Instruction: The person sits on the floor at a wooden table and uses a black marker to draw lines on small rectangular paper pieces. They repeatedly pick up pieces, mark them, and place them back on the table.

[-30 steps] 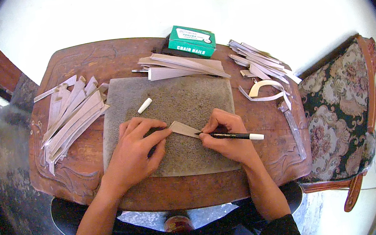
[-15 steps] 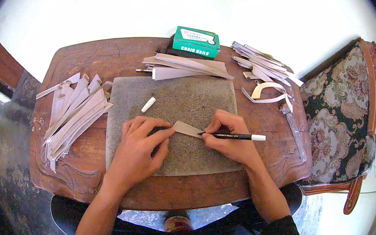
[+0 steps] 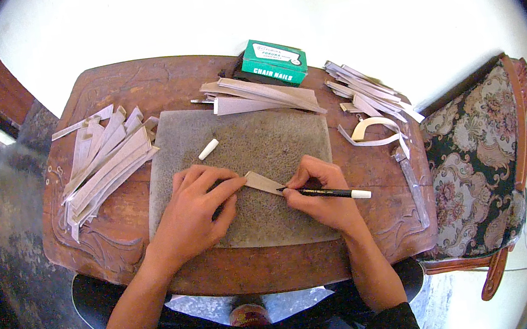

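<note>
A short beige-grey cardboard-like strip point(image 3: 264, 182) lies slantwise over the dark speckled board point(image 3: 182, 131). At its upper left end rests the index fingertip of my left hand point(image 3: 197, 201), whose thumb stands apart from that finger. My right hand point(image 3: 322, 190) is closed in a writing grip round a black marker pen point(image 3: 328, 192) with a white rear end. The pen's tip meets the strip near its right end, and my right fingers partly hide that end. Beyond my left hand, a white pen cap point(image 3: 208, 149) lies on the board.
Strips lie in a left pile point(image 3: 110, 159), a far pile point(image 3: 262, 94) and a right pile point(image 3: 369, 91) on the carved wooden table point(image 3: 255, 266). A green box point(image 3: 274, 61) stands at the back. Curled pale strips point(image 3: 376, 129) lie at right, near a patterned chair point(image 3: 475, 169).
The view has shifted very slightly. Both hands, the strip and the marker pen keep almost the same places.
</note>
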Demonstrator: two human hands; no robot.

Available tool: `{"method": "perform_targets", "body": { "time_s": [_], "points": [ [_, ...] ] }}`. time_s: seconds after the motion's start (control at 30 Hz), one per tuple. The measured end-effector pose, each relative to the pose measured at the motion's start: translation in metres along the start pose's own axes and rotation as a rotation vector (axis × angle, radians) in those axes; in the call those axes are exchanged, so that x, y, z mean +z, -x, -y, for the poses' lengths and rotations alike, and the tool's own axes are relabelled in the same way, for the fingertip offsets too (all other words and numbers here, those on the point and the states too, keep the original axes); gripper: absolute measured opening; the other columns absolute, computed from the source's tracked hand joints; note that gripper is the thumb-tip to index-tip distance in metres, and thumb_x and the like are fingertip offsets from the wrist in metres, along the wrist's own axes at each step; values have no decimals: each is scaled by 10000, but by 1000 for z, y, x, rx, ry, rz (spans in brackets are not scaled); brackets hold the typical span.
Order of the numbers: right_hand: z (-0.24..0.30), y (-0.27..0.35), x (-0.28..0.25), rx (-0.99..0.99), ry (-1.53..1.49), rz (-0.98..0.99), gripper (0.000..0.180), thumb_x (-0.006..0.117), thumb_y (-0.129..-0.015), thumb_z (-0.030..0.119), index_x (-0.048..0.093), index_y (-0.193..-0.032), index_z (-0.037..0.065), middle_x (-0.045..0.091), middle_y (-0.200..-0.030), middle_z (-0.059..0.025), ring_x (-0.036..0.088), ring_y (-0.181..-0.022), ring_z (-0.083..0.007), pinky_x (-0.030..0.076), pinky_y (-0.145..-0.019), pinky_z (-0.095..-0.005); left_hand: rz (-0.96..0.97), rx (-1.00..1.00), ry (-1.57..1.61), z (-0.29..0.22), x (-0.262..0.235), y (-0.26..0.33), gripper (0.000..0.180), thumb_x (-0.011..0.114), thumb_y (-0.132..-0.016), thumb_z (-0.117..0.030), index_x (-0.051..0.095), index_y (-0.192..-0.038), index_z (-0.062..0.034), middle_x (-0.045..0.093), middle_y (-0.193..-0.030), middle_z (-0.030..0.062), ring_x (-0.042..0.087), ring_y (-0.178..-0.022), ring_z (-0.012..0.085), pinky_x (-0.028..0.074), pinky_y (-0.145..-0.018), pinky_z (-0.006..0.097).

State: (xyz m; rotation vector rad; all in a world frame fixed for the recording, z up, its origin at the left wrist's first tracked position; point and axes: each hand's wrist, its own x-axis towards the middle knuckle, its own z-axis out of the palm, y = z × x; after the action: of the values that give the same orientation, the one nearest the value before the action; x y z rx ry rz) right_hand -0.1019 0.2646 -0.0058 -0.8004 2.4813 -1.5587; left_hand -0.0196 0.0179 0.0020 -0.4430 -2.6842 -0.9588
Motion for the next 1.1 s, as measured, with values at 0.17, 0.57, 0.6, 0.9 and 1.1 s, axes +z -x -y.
{"method": "perform_targets", "body": {
  "time_s": [0.17,0.57,0.6,0.9,1.1],
  "points": [
    [-2,1,-1,41,-38,-20,222,790,-731,122,588,-748,32,597,-719,-83,596,-653,-187,468,-596,-330,9,33,-27,1,0,1,300,706,-853,-62,748,-1145,-115,677,-1180,66,586,-1144,302,411,-1041,459],
    [19,17,-16,0,38,-73,212,804,-748,87,600,-776,36,634,-763,-89,640,-692,-201,505,-631,-325,29,27,-14,4,3,4,357,721,-819,-48,750,-1164,-136,663,-1222,61,564,-1187,302,391,-1069,461],
    [18,19,-16,7,27,-59,214,806,-745,80,598,-774,35,634,-763,-89,642,-696,-198,507,-634,-323,32,23,-15,4,3,4,359,722,-816,-47,750,-1163,-136,664,-1221,62,564,-1189,303,391,-1070,460],
    [3,15,-5,-14,-5,-110,206,788,-736,77,589,-753,26,600,-738,-85,586,-647,-191,461,-588,-323,32,19,-16,3,1,1,351,729,-812,-60,751,-1156,-129,664,-1215,71,561,-1197,307,387,-1079,460],
    [4,15,-5,-23,48,-76,219,787,-723,76,574,-737,22,565,-727,-89,579,-641,-209,450,-584,-331,34,4,-24,3,2,4,351,721,-820,-66,752,-1164,-128,665,-1216,71,559,-1199,309,383,-1082,461]
  ]
}}
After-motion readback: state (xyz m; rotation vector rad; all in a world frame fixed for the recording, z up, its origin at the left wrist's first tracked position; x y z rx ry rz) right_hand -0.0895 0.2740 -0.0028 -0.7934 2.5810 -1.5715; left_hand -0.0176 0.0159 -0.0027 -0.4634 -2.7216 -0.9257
